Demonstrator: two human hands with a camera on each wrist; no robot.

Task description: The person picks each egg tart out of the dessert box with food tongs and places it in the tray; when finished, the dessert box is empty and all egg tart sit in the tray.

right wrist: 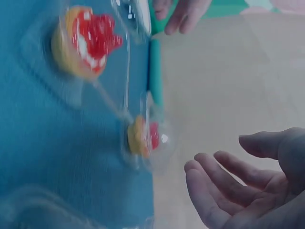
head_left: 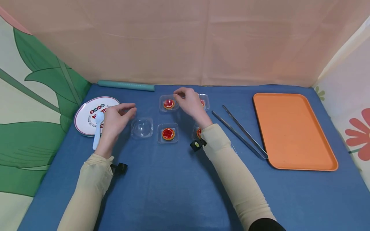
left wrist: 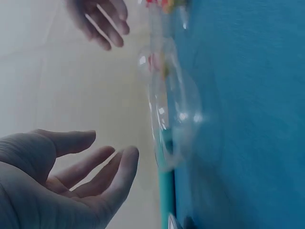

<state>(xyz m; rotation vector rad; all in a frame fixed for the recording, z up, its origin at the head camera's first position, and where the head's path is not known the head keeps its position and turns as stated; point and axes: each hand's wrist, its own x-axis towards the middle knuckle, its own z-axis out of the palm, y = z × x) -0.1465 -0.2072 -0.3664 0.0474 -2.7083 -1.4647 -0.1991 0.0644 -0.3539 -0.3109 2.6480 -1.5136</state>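
My left hand (head_left: 114, 123) hovers by the plate's right side, fingers loosely bent with nothing between them; the left wrist view shows its thumb apart from the fingertips (left wrist: 128, 157). Just right of it sits a clear plastic container piece (head_left: 141, 127) with no tart inside. My right hand (head_left: 190, 102) is raised between the two back tarts, likewise holding nothing. A red-topped tart (head_left: 168, 134) rests in a clear container at the front, and a second tart (head_left: 169, 103) stands behind it under a domed lid (right wrist: 164, 138). Two more tarts are partly hidden behind my right hand and sleeve.
A white plate (head_left: 92, 104) with a pale blue spoon (head_left: 98, 123) over it is at the left. A teal roll (head_left: 126, 85) lies along the back edge. Metal tongs (head_left: 241, 133) lie on the right, their bend against an orange tray (head_left: 297, 131).
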